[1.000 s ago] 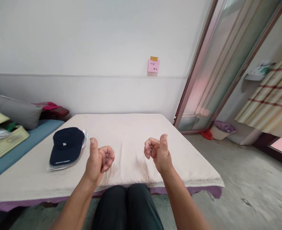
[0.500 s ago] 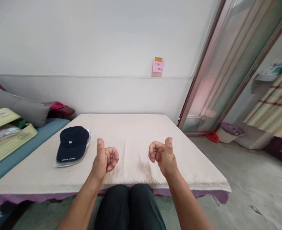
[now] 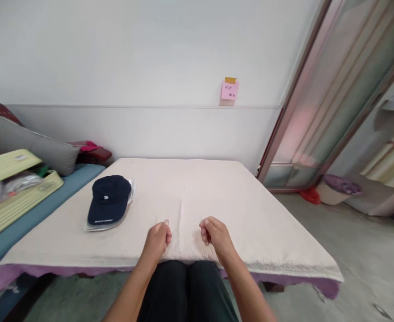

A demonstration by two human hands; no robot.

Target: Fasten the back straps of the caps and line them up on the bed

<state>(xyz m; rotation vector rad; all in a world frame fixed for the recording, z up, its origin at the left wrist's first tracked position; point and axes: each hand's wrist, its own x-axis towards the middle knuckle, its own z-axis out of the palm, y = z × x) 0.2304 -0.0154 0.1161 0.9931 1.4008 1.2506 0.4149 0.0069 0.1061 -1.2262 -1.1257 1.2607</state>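
Both fists hover above the near edge of a table with a cream cloth (image 3: 183, 179), a short gap between them. My left hand (image 3: 159, 238) has its fingers curled in, with nothing seen in it. My right hand (image 3: 213, 233) is likewise closed, and nothing shows between its fingers. A dark navy cap (image 3: 109, 200) with white lettering lies on the cloth to the left of my left hand, on top of something pale and flat. Neither hand touches the cap.
At the left, a blue bench (image 3: 73, 185) bears a grey cushion (image 3: 32, 141) and an open yellow-green case (image 3: 9, 167) with plastic bags. A pink note (image 3: 229, 90) is on the white wall. A bin (image 3: 331, 192) stands on the floor at the right.
Both hands have lowered and moved closer together, and their raised thumbs have folded down. The view has turned slightly left, so the cap and table appear further right.
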